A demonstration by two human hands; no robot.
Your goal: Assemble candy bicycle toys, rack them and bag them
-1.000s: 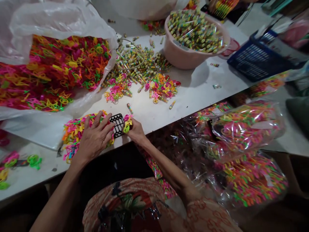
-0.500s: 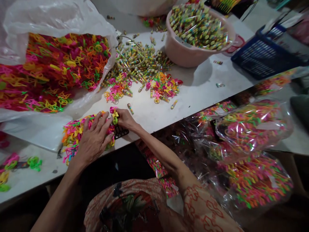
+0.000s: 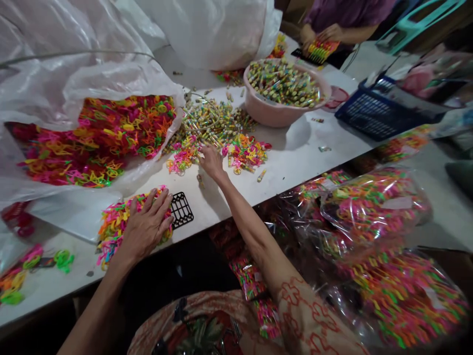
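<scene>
My left hand lies flat, fingers spread, over rows of bright plastic pieces in pink, yellow, orange and green. They stand packed on a black plastic grid rack, whose right end shows bare slots. My right hand stretches forward with its fingers at a small heap of the same coloured pieces; nothing shows in its grasp. Right of that hand is another heap of coloured pieces, with some small clear tubes among them. Behind both heaps spreads a pile of small filled tubes.
A large white plastic bag of coloured pieces lies open at left. Beyond are a pink basin full of tubes and a blue basket. Bagged pieces sit below the table edge at right. A co-worker's hands hold coloured pieces at the back.
My right hand has left the rack's right end and moved forward to the heaps; the pieces it held there are no longer in it. My left hand stays on the rack. The view has tilted up.
</scene>
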